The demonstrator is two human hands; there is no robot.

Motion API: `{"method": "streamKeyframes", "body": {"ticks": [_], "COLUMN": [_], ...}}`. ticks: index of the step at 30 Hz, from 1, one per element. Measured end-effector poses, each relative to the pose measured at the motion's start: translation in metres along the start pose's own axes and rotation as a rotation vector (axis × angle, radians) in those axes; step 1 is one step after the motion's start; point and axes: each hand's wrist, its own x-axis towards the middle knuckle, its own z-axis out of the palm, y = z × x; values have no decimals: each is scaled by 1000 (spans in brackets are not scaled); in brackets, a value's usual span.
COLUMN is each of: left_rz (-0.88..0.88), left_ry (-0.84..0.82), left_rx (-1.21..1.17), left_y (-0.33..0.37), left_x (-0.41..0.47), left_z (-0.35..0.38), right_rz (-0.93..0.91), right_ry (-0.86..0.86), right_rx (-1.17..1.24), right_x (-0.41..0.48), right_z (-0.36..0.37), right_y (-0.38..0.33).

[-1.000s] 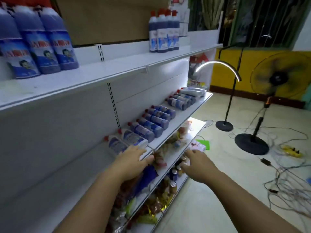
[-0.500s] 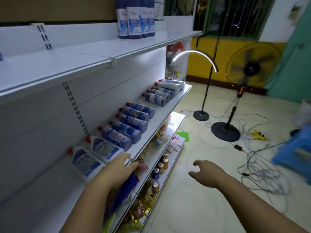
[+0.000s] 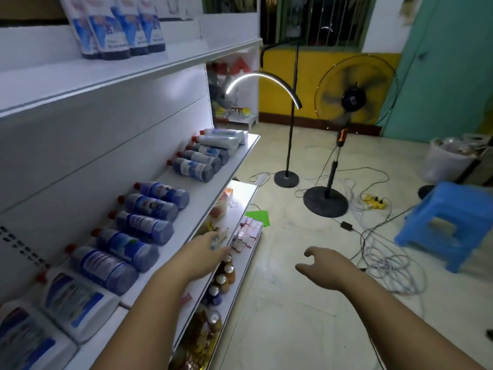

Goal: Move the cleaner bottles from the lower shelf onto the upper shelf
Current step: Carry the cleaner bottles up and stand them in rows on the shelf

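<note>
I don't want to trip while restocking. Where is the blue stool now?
In the head view the blue stool stands at the right edge, beyond the right hand, right of the fan base and the cable tangle.

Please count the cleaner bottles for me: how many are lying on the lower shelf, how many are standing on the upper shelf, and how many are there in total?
On the lower shelf, lying cleaner bottles: 12
On the upper shelf, standing cleaner bottles: 4
Total: 16
</note>
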Motion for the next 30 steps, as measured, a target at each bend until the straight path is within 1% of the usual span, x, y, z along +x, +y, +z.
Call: {"method": "streamKeyframes", "body": {"ticks": [4,8,10,12,15,19,23,25,26,30], "left_rz": [-3,-23,-59,-86,-119,-100,-71,-68,-86,-159], "left_ry": [-22,19,16,26,-4,-10,-8,-9,-10,-7], "left_rx": [33,20,23,13,-32,-62,-113,-98,-97,-126], "left_y": [45,71,73,73,77,76,88,91,91,76], "left_x": [45,75,89,107,140,198,254,276,284,307], "left_z": [11,9,5,3,2,-9,-24,-30,-33,-42], "right_rz": [-54,-89,-80,-78,-105,-94,-19,-24,-39,-113], "right_ry": [22,-78,-105,-94,-123,-187,-93,-50,-61,-193], "right_rx": [29,6,6,17,8,-24,-60,-47,-47,-72], "right_x": [46,84,101,124,162,207,253,276,286,322], "right_z": [-36,-58,-70,-82,-88,-100,-136,-146,-147,-143], "right_y": [31,45,50,51,42,30,37,33,28,2]}}
